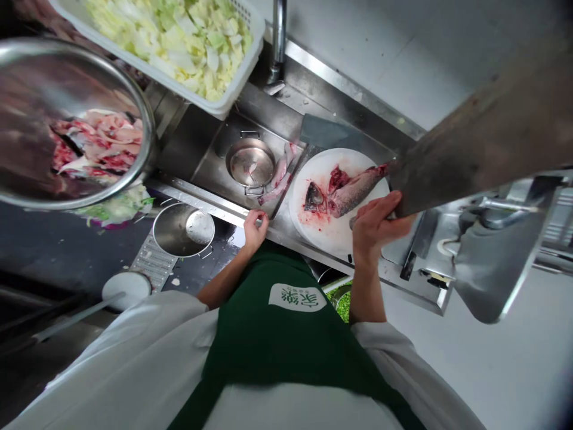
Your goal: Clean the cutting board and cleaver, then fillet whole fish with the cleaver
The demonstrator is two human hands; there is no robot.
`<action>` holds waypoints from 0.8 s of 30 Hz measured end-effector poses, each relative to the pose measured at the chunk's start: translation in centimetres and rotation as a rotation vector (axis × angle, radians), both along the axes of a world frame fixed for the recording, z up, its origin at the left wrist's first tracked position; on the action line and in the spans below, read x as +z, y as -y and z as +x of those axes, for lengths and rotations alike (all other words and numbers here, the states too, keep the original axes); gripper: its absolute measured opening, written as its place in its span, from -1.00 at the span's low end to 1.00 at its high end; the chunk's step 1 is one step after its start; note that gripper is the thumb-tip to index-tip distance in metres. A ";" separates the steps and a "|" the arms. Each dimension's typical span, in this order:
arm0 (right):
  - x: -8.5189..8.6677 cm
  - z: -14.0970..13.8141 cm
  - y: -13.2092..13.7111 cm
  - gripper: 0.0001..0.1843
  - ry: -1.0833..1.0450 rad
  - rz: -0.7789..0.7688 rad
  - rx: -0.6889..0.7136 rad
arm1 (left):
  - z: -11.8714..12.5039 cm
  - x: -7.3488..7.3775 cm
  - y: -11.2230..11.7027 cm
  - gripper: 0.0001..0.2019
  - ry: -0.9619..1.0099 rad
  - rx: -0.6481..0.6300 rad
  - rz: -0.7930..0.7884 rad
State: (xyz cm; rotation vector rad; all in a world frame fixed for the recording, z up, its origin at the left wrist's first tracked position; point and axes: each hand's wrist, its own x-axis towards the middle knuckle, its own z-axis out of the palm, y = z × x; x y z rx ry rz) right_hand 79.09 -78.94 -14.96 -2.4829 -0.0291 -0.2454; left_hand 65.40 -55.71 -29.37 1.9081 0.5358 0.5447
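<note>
My right hand [378,224] grips a cleaver [470,137] by its handle, with the broad blade raised close to the camera at the upper right. Below it, on a round white cutting board [308,224], lies a fish body [356,188] with its cut end bloody. A severed fish head [314,197] rests beside it, with blood smeared around. My left hand [256,228] is at the sink's front edge, left of the board, its fingers curled and thumb bent in; nothing shows in them. Long pale-pink fish pieces [281,170] lie just beyond it in the sink.
A metal pan [250,162] stands in the sink [219,158] near a faucet [278,42]. Left are a steel bowl [145,113] of cut fish and a white basket [224,107] of chopped cabbage. A steel pot [168,230] sits lower. Another metal blade-like sheet [487,263] is right.
</note>
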 end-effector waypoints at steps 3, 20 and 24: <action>-3.3 -1.3 -2.0 -0.41 -0.296 -0.123 0.003 | 0.0 0.6 -1.0 -0.86 0.002 -0.014 0.000; -5.8 -0.7 0.1 -0.47 -0.637 0.289 -0.029 | 11.9 -0.3 6.2 -0.89 0.094 -0.541 0.050; -5.4 -1.3 -1.0 -0.47 -0.428 0.075 0.000 | 10.2 0.0 5.6 -0.92 0.096 -0.447 0.002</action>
